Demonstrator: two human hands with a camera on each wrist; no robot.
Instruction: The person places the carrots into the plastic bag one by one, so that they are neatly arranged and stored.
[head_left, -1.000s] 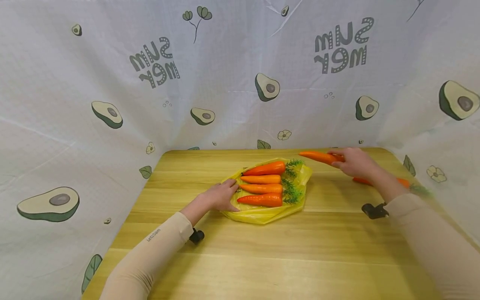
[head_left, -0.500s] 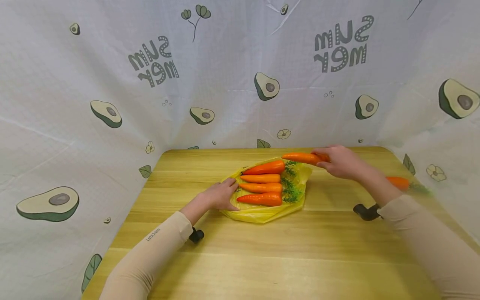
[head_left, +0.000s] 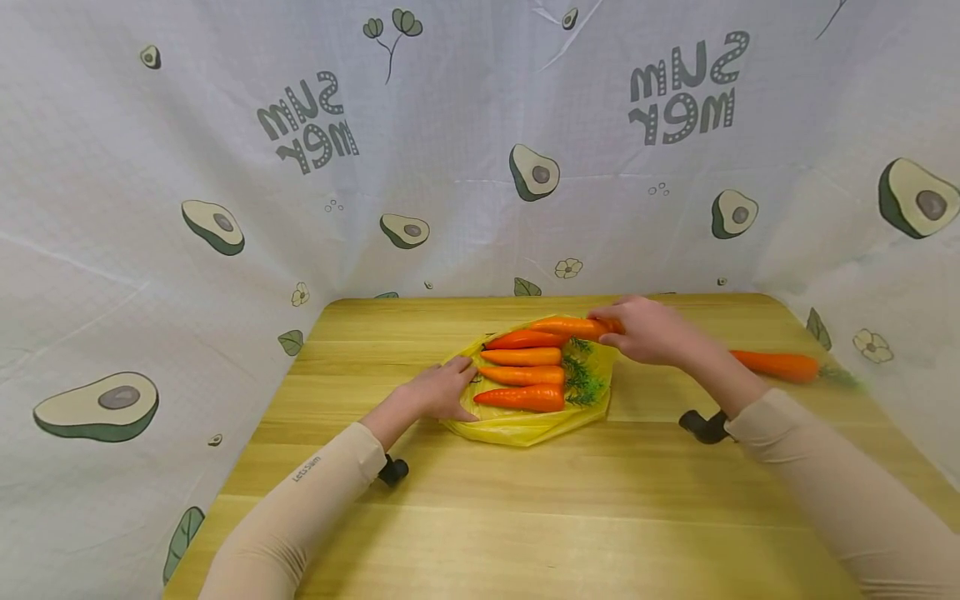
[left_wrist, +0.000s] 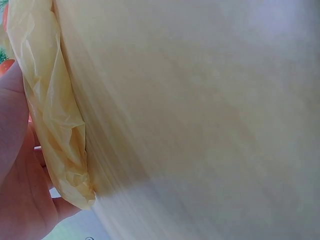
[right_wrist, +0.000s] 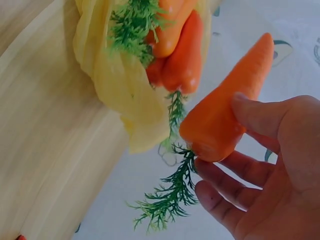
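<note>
A yellow plastic bag (head_left: 517,433) lies on the table with several orange carrots (head_left: 521,377) side by side on it, green tops to the right. At the bag's left end, my left hand (head_left: 441,392) holds the edge; the left wrist view shows crumpled plastic (left_wrist: 55,110) between thumb and fingers, with some fingers hidden. Over the bag's far side, my right hand (head_left: 645,331) grips another carrot (head_left: 558,325) near its thick end, its tip pointing left. In the right wrist view this held carrot (right_wrist: 230,100) sits between thumb and fingers, its green top hanging free.
One more carrot (head_left: 783,367) lies at the table's right side, partly behind my right forearm. The wooden table (head_left: 525,517) meets a white avocado-print sheet (head_left: 450,125) at the back and sides. A black wrist camera (head_left: 705,427) juts below my right wrist.
My right hand has carried its carrot leftward, from right of the bag to above the topmost carrot. The carrot at the right shows more now. My left hand stays put.
</note>
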